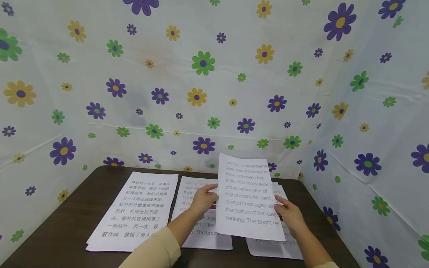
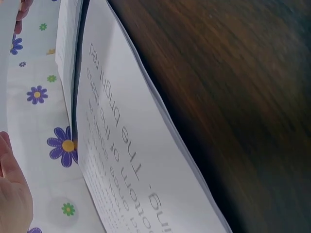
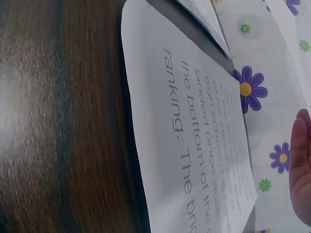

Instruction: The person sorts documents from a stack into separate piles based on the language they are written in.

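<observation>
A printed sheet of paper (image 1: 249,197) with English text is held up in the head view, tilted above two stacks. My left hand (image 1: 203,201) pinches its left edge, and my right hand (image 1: 291,214) grips the right edge between thumb and fingers. Below and left of the sheet lies the middle stack of English pages (image 1: 201,238). Partly hidden under the raised sheet is the right stack of English pages (image 1: 275,251). In the left wrist view, only part of the left hand (image 2: 13,189) shows at the edge; the right hand (image 3: 301,170) likewise in its own view.
A stack of pages with Chinese text (image 1: 134,212) lies on the left of the dark wooden table (image 1: 63,227). Flower-patterned white cloth (image 1: 221,82) walls in the table at the back and both sides.
</observation>
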`<control>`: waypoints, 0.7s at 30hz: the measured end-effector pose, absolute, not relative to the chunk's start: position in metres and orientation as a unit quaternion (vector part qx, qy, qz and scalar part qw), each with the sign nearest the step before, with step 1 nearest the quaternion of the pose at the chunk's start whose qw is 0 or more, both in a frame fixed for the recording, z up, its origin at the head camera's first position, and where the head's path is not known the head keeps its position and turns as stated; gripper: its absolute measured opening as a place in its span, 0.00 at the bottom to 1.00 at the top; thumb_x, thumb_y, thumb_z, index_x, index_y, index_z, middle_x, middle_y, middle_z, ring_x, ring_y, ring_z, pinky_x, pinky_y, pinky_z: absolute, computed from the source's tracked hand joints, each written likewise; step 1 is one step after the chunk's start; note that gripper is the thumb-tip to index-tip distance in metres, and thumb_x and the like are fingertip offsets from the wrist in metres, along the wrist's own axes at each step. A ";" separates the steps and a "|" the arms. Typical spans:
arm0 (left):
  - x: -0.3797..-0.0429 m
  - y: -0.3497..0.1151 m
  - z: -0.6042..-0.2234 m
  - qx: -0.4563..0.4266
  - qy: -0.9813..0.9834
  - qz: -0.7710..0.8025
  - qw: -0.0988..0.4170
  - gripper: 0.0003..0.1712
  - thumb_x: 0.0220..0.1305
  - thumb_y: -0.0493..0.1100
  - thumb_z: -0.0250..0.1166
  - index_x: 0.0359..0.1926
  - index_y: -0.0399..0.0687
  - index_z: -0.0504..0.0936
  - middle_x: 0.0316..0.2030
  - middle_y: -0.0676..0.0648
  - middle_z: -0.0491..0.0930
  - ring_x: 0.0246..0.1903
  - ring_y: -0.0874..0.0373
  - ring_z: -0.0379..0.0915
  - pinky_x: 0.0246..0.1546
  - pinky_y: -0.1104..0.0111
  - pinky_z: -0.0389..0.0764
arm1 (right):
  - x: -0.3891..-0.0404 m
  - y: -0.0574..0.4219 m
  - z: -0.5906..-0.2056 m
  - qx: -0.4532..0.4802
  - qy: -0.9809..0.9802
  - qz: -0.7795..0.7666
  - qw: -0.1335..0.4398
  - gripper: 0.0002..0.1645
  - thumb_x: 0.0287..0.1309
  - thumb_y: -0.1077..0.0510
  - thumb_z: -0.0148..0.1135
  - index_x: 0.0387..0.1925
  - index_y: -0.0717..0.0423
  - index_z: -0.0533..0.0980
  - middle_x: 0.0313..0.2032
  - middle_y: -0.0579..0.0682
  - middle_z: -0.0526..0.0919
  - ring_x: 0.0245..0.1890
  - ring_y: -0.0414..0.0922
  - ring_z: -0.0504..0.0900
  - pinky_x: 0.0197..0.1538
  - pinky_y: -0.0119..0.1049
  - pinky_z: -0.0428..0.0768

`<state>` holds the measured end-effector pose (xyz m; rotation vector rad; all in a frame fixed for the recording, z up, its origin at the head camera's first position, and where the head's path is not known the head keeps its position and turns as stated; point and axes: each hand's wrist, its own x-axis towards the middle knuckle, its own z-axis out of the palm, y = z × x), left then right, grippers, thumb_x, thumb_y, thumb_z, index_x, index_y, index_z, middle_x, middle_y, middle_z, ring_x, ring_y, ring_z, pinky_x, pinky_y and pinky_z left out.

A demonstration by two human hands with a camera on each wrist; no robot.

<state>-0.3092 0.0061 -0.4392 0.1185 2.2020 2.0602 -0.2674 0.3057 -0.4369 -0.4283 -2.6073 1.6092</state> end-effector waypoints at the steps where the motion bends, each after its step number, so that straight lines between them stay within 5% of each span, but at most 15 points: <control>1: -0.309 0.008 -0.440 0.041 0.728 0.682 0.062 0.29 0.63 0.35 0.58 0.66 0.42 0.71 0.41 0.42 0.85 0.38 0.56 0.84 0.41 0.60 0.87 | -0.267 0.307 -0.437 -0.140 -0.842 0.520 0.024 0.31 0.69 0.56 0.52 0.70 0.58 0.63 0.54 0.67 0.79 0.36 0.43 0.82 0.36 0.33 0.81; 21: -0.302 0.046 -0.441 0.042 0.711 0.698 0.071 0.29 0.61 0.33 0.59 0.64 0.44 0.74 0.37 0.45 0.85 0.33 0.59 0.83 0.35 0.64 0.87 | -0.260 0.343 -0.441 -0.166 -0.854 0.493 0.025 0.32 0.71 0.54 0.50 0.71 0.60 0.61 0.64 0.68 0.71 0.47 0.49 0.80 0.39 0.29 0.78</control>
